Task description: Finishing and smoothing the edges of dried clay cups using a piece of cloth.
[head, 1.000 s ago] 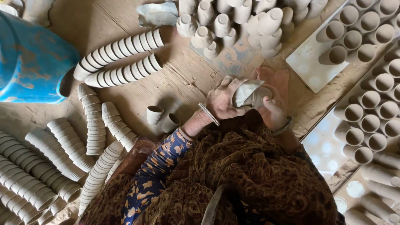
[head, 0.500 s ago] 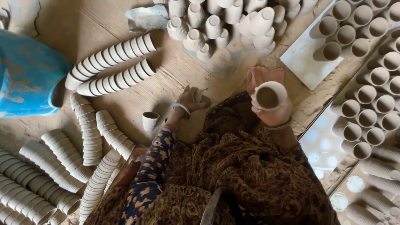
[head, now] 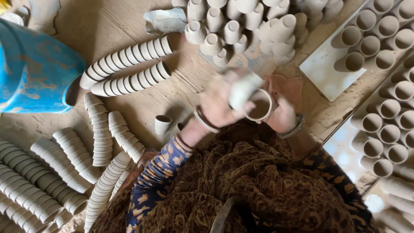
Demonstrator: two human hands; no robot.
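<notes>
Both hands up at chest level, and the clay cup [head: 258, 103] sits right between them, mouth tipped toward the camera, so its long axis runs roughly away from the person, base pointing out to the pile ahead. Right hand [head: 282, 114] is wrapped round the cup's right side, fingers curled, gripping it. Left hand [head: 220, 101] is blurred w/ motion, closed round a pale lump, prob. a cloth or pad [head: 242, 89], pressed vs. the cup's upper-left wall; can't tell exactly what the lump is. So cup touches both hands, but right carries it and left works on it. Just below-left of the left hand, near the wrist, two loose small cups [head: 163, 124] stand on the floor [head: 108, 26], apart from the hands. Further left, nested rows of cups [head: 129, 71] lie on their sides, well apart. Ahead of the hands, a heap of upturned cups [head: 233, 30], near but not touching. To the right of the right hand, cups on white boards [head: 323, 71] w/ mouths up. Blue drum [head: 34, 69] far left.
</notes>
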